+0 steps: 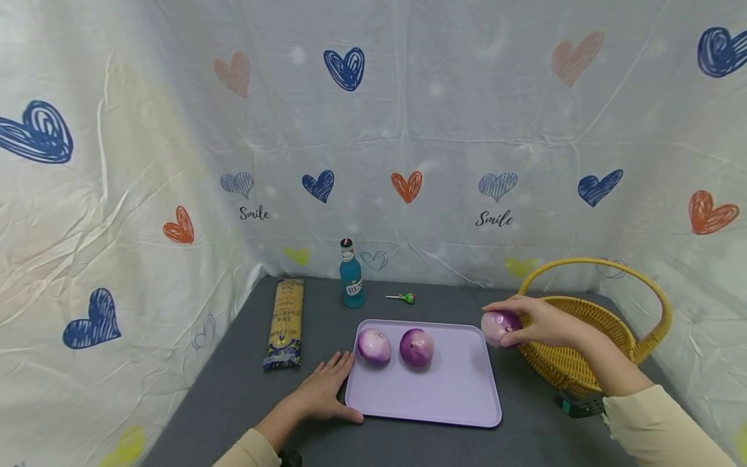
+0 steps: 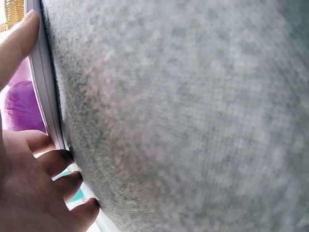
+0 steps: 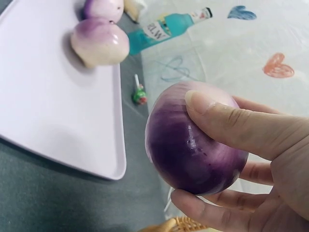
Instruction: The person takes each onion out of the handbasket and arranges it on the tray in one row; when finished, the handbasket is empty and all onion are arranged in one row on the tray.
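Between thumb and fingers my right hand (image 1: 539, 322) grips a purple onion (image 3: 193, 140), held up between the tray's right edge and the wicker basket. Two more purple-and-white onions lie on the lilac tray (image 1: 434, 395): one onion (image 1: 374, 346) near its left rim, another onion (image 1: 417, 348) just right of it. My left hand (image 1: 323, 391) rests at the tray's left side, fingers spread, with thumb and fingertips at the rim. In the left wrist view, the thumb (image 2: 21, 41) lies along the tray's edge.
A yellow wicker basket (image 1: 574, 337) with a tall handle stands at the right. Behind the tray are a blue bottle (image 1: 353, 279) and a green lollipop (image 1: 408, 298). A pasta packet (image 1: 286, 321) lies at the left. Heart-printed white cloth hangs around the grey table.
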Motion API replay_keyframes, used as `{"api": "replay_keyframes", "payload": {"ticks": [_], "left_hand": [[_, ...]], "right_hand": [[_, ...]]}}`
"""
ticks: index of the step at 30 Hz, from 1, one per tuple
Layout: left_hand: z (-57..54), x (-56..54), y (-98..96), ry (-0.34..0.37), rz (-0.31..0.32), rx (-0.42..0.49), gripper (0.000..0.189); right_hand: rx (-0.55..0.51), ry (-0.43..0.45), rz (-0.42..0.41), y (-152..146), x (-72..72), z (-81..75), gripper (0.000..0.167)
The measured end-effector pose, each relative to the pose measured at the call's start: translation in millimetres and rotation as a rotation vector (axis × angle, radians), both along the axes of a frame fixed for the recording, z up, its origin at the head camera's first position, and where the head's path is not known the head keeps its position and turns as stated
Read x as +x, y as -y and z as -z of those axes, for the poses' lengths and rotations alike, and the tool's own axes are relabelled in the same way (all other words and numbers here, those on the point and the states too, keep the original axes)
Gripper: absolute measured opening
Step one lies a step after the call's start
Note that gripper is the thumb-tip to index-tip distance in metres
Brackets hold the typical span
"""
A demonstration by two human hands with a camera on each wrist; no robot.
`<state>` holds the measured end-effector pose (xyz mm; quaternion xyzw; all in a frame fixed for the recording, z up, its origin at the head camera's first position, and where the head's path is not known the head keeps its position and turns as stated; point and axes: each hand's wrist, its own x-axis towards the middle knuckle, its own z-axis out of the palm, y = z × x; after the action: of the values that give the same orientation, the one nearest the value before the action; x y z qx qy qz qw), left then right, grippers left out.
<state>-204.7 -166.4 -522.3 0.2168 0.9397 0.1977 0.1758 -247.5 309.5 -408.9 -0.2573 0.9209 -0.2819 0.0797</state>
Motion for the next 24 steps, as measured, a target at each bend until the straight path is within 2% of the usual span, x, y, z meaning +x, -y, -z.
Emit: {"api": "replay_keyframes", "payload": {"ticks": [9,17,24], "left_hand": [[6.3,-2.4,2.5,-0.006,-0.005,-0.001,0.125],[5.2,-2.3,2.2,-0.010,-0.001,0.000,0.125],[4.6,-1.7,1.8,-0.007,-0.007,0.000,0.125]], "right_hand": [[-0.013,0.017,-0.038,12,-2.7,10.1,0.057],[-0.029,-0.003,-0.087,20,-5.7,19.4,0.059],[-0.029,-0.020,-0.093,28,-7.9,28.1,0.059]]}}
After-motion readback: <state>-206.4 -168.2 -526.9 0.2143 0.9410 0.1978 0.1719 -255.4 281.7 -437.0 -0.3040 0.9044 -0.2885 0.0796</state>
